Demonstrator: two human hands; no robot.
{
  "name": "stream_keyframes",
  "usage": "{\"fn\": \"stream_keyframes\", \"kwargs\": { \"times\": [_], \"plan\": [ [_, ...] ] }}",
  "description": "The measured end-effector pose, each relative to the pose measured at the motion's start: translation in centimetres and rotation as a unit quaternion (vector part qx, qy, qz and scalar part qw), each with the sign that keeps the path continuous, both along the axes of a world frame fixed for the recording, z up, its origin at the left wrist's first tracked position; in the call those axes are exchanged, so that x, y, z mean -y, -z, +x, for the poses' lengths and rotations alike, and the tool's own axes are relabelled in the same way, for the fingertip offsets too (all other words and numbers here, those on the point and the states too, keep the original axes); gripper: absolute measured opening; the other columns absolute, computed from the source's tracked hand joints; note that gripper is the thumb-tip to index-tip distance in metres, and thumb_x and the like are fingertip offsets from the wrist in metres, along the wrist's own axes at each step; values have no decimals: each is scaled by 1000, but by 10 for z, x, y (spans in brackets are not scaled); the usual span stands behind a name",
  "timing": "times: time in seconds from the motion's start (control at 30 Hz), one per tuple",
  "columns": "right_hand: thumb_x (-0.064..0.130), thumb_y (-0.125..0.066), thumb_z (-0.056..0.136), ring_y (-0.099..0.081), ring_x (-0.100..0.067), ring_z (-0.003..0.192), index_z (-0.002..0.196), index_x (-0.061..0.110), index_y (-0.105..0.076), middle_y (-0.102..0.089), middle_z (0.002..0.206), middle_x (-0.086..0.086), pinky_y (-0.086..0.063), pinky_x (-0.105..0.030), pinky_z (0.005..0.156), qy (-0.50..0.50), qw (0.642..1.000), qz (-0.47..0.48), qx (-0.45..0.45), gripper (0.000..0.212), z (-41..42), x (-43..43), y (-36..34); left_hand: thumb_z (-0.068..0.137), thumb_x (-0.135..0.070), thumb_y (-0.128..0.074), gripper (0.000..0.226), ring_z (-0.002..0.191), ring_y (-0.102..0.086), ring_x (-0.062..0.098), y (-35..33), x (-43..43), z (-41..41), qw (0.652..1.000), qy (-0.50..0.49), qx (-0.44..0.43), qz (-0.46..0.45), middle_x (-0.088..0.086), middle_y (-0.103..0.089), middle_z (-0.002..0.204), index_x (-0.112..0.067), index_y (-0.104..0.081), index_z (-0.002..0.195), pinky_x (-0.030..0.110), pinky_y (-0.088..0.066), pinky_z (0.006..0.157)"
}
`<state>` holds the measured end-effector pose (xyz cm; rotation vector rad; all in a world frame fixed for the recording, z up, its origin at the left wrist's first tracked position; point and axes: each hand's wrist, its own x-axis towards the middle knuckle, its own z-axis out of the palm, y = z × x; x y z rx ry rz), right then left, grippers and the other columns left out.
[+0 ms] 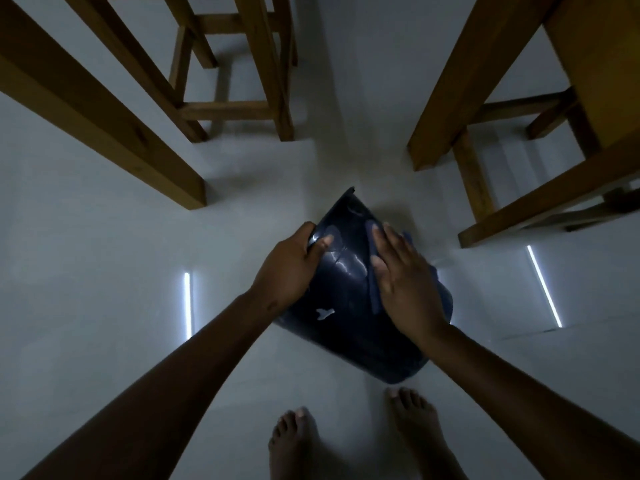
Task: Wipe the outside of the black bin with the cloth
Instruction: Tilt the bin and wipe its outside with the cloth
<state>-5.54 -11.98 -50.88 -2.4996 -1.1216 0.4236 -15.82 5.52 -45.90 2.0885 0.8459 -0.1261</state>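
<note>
Black bin (349, 299) tipped on pale floor (104, 237) near bare feet; left hand (289, 268) curled over its edge, right hand (403, 285) (fingers spread) flattens cloth (373, 292) against its side

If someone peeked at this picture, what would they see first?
Right in the middle, a dark bin lies tipped on the pale floor. The left hand grips its edge, and the right hand presses a cloth flat on its side. Wooden furniture legs stand around the top, and two bare feet show at the bottom.
</note>
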Motion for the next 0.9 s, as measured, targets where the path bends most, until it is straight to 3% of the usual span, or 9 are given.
{"fn": "stream_keyframes", "kwargs": {
  "times": [0.07, 0.17, 0.23, 0.3, 0.43, 0.57, 0.67, 0.8, 0.9],
  "plan": [
    [47, -5, 98, -13, -25, 146, 151, 28, -13, -19, 159, 1, -26, -52, 113, 0, 1000, -21, 21, 56, -18, 12, -1, 99, -48, -40, 28, 62, -67, 23, -1, -1, 2, 1000, -6, -13, -6, 4, -67, 81, -21, -49, 98, 42, -59, 63],
    [42, -14, 100, -8, -30, 147, 150, 31, -12, -13, 160, 1, -18, -54, 112, -129, 987, -39, 86, 51, -58, 20, 1, 97, -52, -41, 36, 68, -68, 25, 0, -2, 6, 1000, -1, -23, 16, 7, -70, 85, -17, -50, 100, 42, -58, 67],
    [39, -23, 99, -8, -29, 147, 150, 32, -12, -11, 160, 3, -15, -51, 114, -155, 982, -26, 107, 53, -51, 11, 1, 96, -52, -45, 35, 74, -66, 22, -1, -3, 2, 1000, 6, -8, 21, 2, -69, 87, -18, -50, 103, 36, -55, 67],
    [38, -22, 99, -8, -26, 148, 151, 32, -11, -9, 160, 4, -14, -47, 117, -104, 991, -8, 85, 54, -22, -1, -1, 97, -49, -44, 31, 72, -66, 21, 0, -5, -11, 998, 39, -9, 44, 0, -67, 84, -20, -47, 108, 35, -54, 63],
    [40, -20, 100, -22, -26, 145, 151, 30, -18, -24, 158, 0, -35, -51, 109, 40, 998, 31, -32, 51, 15, 6, 4, 100, -47, -38, 30, 59, -65, 20, 2, -5, -27, 996, 34, -4, 77, 4, -67, 73, -20, -50, 108, 43, -57, 59],
    [40, -13, 100, -9, -29, 147, 151, 30, -13, -15, 160, -2, -21, -54, 113, -40, 998, -19, 39, 52, -53, 24, 2, 101, -44, -41, 30, 57, -59, 16, 2, -7, -9, 993, 21, 21, 112, 4, -72, 85, -22, -55, 116, 31, -54, 62],
    [37, -22, 99, -6, -28, 147, 151, 33, -9, -10, 160, 2, -14, -48, 115, -146, 985, -4, 88, 54, -47, 8, 0, 102, -43, -38, 32, 64, -68, 21, 1, -7, -4, 996, 24, 29, 86, 4, -74, 93, -25, -52, 125, 34, -58, 67],
    [37, -22, 102, -19, -22, 145, 151, 31, -18, -23, 158, 2, -29, -48, 113, 20, 998, 28, -48, 49, 0, -4, -1, 102, -44, -36, 31, 49, -66, 15, 0, -5, -3, 999, 4, 11, 45, -3, -71, 89, -31, -49, 127, 30, -59, 59],
    [38, -17, 101, -12, -26, 147, 151, 31, -13, -19, 159, 2, -25, -52, 114, -1, 1000, -11, 15, 51, -35, 17, 0, 101, -46, -35, 34, 60, -64, 16, 1, -3, -5, 999, 0, 14, 52, 3, -74, 98, -31, -49, 128, 34, -59, 72]
  ]
}}
